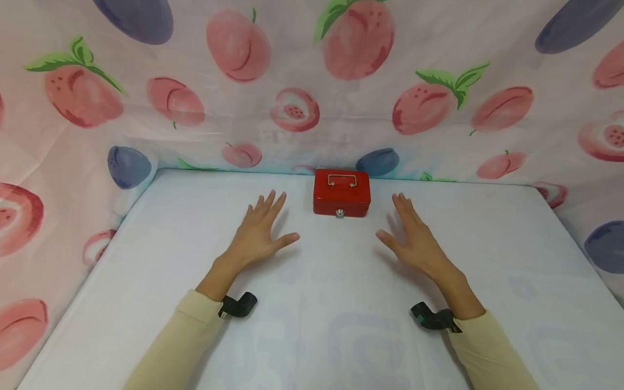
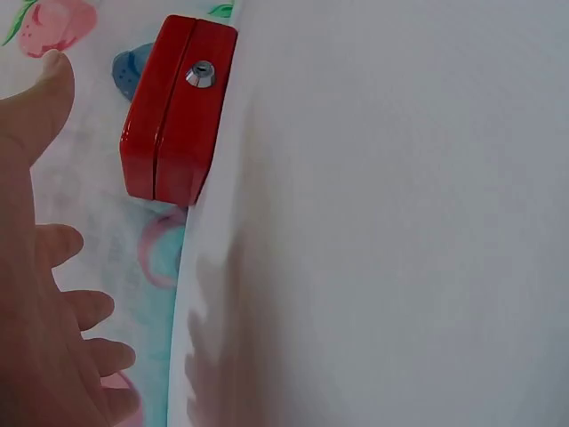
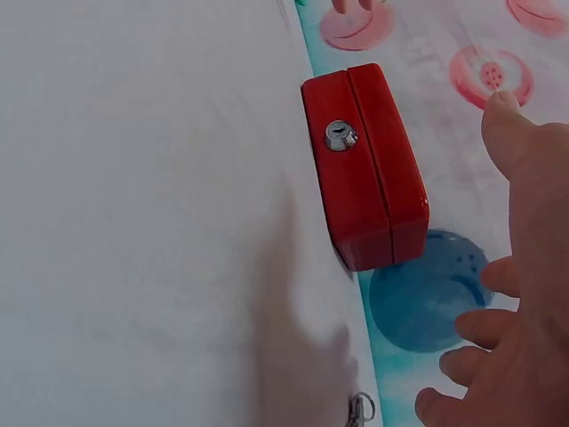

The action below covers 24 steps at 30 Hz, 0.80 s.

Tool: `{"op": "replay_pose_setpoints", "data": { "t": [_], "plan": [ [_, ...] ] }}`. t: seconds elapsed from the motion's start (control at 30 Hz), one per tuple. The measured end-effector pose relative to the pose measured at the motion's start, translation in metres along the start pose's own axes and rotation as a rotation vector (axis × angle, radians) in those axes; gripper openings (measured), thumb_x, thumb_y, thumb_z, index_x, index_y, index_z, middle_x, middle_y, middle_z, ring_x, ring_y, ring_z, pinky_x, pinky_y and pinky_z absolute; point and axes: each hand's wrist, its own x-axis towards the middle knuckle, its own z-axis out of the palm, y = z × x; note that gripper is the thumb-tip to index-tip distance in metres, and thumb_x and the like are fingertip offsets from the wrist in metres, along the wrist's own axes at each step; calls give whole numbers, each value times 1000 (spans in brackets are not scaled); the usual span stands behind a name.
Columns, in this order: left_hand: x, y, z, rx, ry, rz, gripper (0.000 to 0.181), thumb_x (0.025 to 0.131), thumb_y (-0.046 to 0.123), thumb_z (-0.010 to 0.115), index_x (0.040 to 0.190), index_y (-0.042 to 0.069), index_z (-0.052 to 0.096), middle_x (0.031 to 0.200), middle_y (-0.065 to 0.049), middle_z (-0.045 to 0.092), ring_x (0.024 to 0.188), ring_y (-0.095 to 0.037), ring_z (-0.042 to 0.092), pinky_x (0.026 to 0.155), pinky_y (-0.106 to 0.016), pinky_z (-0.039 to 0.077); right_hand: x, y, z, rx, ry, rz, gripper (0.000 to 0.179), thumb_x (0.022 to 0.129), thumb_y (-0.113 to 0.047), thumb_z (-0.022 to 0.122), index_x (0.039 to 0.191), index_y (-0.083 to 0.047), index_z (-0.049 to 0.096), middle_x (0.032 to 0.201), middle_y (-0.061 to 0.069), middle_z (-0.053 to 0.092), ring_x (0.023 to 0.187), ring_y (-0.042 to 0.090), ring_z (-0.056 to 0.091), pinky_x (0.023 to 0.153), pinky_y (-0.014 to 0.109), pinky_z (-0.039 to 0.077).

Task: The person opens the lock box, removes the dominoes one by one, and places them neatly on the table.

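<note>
A small red cash box (image 1: pixel 342 193) stands at the back of the white table, lid closed, with a metal handle folded on its top. Its round silver keyhole lock (image 2: pixel 201 74) faces the front. To the box's left, my left hand (image 1: pixel 258 233) hovers over the table, fingers spread and holding nothing. My right hand (image 1: pixel 414 238) mirrors it on the other side, also apart from the box, with thumb and fingers extended. A small metal key ring (image 3: pixel 363 409) lies near the right hand in the right wrist view; the head view hides it behind that hand.
The white tabletop (image 1: pixel 336 325) stretches between and in front of the forearms. Behind it and along both sides hangs a fruit-printed cloth (image 1: pixel 292 146), close to the box's rear. Black wrist-worn devices (image 1: pixel 240 305) sit at both cuffs.
</note>
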Motion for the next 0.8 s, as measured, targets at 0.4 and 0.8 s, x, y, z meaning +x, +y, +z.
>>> {"op": "replay_pose_setpoints", "data": {
  "t": [0.4,0.8],
  "plan": [
    [11,11,9,-155,-3,-45,85,78,68,41,144,25,7,149,0,7,134,-25,7,107,-44,7,11,-4,9,48,41,9,83,82,-53,52,144,-20,8,148,2,9,134,22,9,101,56,17],
    [25,24,19,-349,19,-139,82,80,65,41,144,23,12,148,-1,14,133,-18,12,106,-44,14,30,-11,19,169,34,18,79,84,-52,51,144,-22,9,147,0,13,131,26,20,97,51,30]
  ]
}}
